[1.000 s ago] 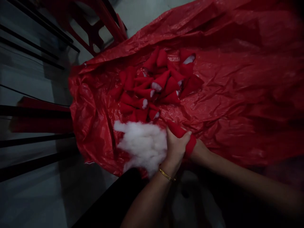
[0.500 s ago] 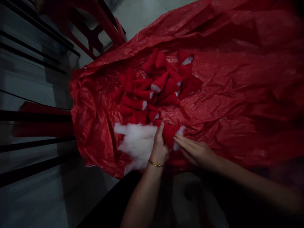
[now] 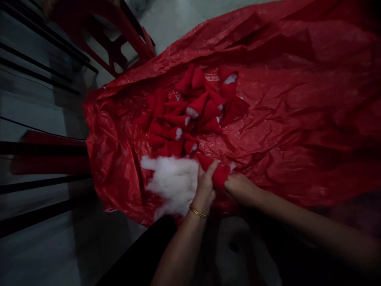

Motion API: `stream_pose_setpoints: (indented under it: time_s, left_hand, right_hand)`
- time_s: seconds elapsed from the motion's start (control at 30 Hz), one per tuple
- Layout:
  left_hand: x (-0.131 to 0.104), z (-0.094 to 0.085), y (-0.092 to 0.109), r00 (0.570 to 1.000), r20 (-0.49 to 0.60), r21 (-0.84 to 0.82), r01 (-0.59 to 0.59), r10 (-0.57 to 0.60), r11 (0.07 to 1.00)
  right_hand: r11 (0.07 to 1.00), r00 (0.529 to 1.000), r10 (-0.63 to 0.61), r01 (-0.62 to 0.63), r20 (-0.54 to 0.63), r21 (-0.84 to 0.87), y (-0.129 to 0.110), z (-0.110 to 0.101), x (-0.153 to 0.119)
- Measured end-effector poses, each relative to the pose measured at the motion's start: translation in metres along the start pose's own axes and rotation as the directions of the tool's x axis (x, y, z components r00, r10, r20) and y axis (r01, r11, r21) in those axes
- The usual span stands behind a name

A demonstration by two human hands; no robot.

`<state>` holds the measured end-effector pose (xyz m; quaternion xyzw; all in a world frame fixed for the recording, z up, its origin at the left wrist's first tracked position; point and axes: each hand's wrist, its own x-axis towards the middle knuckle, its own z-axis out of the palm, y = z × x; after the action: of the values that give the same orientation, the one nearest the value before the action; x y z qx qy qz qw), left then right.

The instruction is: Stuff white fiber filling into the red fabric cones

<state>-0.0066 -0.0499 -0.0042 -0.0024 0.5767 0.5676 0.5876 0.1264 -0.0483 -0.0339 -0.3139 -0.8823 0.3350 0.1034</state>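
My left hand (image 3: 206,183) is wrapped round a red fabric cone (image 3: 219,175), its thumb lying across the cloth. The cone's point aims up and left, its open end right. A tuft of white stuffing (image 3: 232,166) pokes out at that end. My right hand (image 3: 241,190) is closed and pressed against the open end; its fingertips are hidden, so what they hold cannot be made out. Left of my left hand lies a loose heap of white fibre stuffing (image 3: 175,182). Beyond it sits a pile of red fabric cones (image 3: 198,105), several showing white filling at their ends.
A crumpled red plastic sheet (image 3: 291,131) spreads under everything. At the upper left stands a red plastic stool (image 3: 114,45) on the pale floor (image 3: 178,22). Dark bars (image 3: 41,149) run along the left side, with a red object (image 3: 38,163) behind them.
My right hand has gone from extended fingers to a closed fist at the cone's open end. My left hand and the cone have shifted slightly right. The stuffing under my right fingers is now hidden.
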Motion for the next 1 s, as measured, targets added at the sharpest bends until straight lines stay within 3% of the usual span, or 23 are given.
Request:
stream_pose_setpoints:
  time_s: [0.1,0.17,0.23,0.3,0.4,0.53,0.67,0.77,0.87,1.0]
  left_hand:
    - [0.017,-0.015,0.018,0.996,-0.014,-0.143,0.09,-0.093,0.986]
    - [0.026,-0.023,0.029,0.991,0.023,-0.231,0.13,-0.128,0.964]
    - [0.031,-0.025,0.034,0.986,0.048,-0.297,0.166,-0.16,0.94]
    - [0.031,-0.024,0.033,0.983,0.028,-0.335,0.18,-0.181,0.925]
    - [0.024,-0.021,0.025,0.978,-0.029,-0.296,0.191,-0.209,0.936]
    - [0.013,-0.015,0.011,0.964,-0.022,-0.231,0.253,-0.265,0.939]
    - [0.01,-0.005,0.004,0.973,-0.1,-0.251,0.179,-0.209,0.951]
    - [0.016,-0.008,0.007,0.952,-0.122,-0.254,0.244,-0.281,0.936]
    - [0.025,-0.016,0.014,0.967,-0.06,-0.281,0.22,-0.246,0.934]
    - [0.029,-0.017,0.015,0.975,-0.069,-0.291,0.182,-0.211,0.939]
  right_hand:
    - [0.983,0.958,-0.165,0.178,-0.234,0.038,0.0,-0.012,-0.009]
    - [0.99,0.918,-0.045,0.093,-0.395,0.102,0.002,-0.018,-0.01]
    - [0.976,0.876,0.155,-0.063,-0.457,0.211,0.006,-0.02,-0.005]
    - [0.948,0.863,0.238,-0.106,-0.445,0.301,0.009,-0.018,0.004]
    - [0.956,0.905,0.101,0.028,-0.414,0.294,0.008,-0.01,0.016]
    - [0.995,0.94,-0.074,0.092,-0.333,0.037,-0.001,0.003,0.019]
    - [0.982,0.984,-0.062,0.03,-0.166,-0.187,-0.007,0.008,0.013]
    - [0.996,0.975,0.0,-0.021,-0.221,-0.091,-0.008,-0.003,0.003]
    - [0.996,0.941,0.065,-0.042,-0.332,0.077,-0.007,-0.018,-0.006]
    - [0.99,0.955,-0.046,0.082,-0.294,0.111,-0.01,-0.017,-0.003]
